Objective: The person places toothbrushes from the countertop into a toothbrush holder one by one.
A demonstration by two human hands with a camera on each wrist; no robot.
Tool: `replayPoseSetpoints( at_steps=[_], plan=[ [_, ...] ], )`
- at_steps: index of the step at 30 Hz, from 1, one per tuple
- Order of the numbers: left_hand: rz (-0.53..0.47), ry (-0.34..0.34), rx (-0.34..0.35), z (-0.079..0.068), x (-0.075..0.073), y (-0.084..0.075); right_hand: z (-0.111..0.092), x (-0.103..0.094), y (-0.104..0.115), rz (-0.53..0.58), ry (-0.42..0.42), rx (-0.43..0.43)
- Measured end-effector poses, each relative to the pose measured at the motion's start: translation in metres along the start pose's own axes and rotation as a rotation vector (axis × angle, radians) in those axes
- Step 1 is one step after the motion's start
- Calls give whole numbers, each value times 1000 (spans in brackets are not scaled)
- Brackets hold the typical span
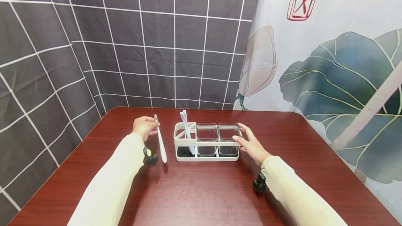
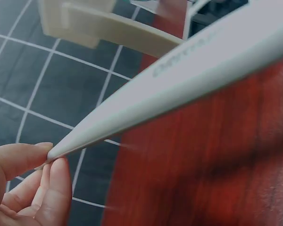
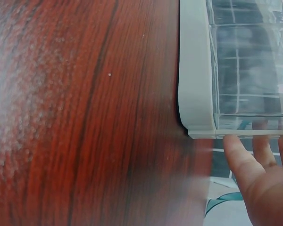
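A white toothbrush point(image 1: 161, 145) hangs slanted from my left hand point(image 1: 145, 127), its bristle end up and its thick handle end down over the table. Thumb and fingers pinch it near the head; the left wrist view shows the tapering handle point(image 2: 151, 89) large and close. A white toothbrush holder point(image 1: 207, 159) stands right of it. Two pale toothbrushes point(image 1: 187, 128) lean in its left compartment, and two clear cups point(image 1: 207, 132) sit in its middle and right. My right hand point(image 1: 251, 145) holds the holder's right end, thumb at the front and fingers behind.
The holder stands on a reddish-brown wooden table point(image 1: 201, 191). Behind and to the left hangs a dark grey cloth point(image 1: 157, 27) with white grid lines. A white curtain point(image 1: 282, 44) with printed leaves hangs at the right. Both wrists carry small black cameras point(image 1: 259, 183).
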State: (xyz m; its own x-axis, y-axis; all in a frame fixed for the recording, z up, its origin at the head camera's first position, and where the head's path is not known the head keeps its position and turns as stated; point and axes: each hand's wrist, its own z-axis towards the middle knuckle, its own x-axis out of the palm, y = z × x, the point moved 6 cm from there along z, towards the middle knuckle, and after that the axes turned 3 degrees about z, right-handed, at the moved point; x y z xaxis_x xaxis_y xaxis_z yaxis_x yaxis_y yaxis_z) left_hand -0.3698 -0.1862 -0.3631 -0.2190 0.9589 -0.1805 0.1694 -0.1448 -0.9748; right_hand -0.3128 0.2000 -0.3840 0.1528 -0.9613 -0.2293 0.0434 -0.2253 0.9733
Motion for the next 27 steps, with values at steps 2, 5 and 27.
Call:
replayPoseSetpoints(
  at_steps=[2,5,27],
  plan=[
    [-28,-15,2,-2,-4,-4,0,0,0,0,-1,-2],
    [-51,-31,1,-5,-9,-8,0,0,0,0,0,-3],
    [-253,-37,102,-40,-19,-50,0,0,0,-4,7,-2]
  ],
)
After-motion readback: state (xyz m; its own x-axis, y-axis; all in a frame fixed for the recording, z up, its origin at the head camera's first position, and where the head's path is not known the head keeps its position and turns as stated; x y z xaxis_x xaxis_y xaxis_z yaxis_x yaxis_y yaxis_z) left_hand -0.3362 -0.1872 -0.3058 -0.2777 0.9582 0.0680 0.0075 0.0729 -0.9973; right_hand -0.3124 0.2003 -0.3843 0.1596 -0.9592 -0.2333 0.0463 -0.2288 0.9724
